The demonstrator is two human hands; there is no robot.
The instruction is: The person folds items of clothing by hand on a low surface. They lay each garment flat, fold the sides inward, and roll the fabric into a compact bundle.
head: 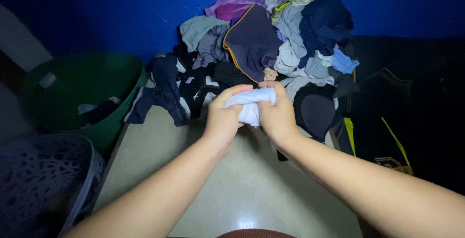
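Note:
A small white garment [251, 106] is bunched between both hands above a pale tabletop [232, 189]. My left hand [224, 116] grips its left side and my right hand [278, 114] grips its right side, fingers curled over the cloth. Just beyond the hands lies a big pile of mixed clothes [271, 49] in dark blue, grey, purple and black, stacked against a blue wall. A dark blue garment [162, 92] trails off the pile's left edge.
A green round tub [72, 97] holding a few items stands at the left, below the table. A grey perforated laundry basket [43, 180] sits at the bottom left. Dark bags with yellow-green straps [387, 136] fill the right side.

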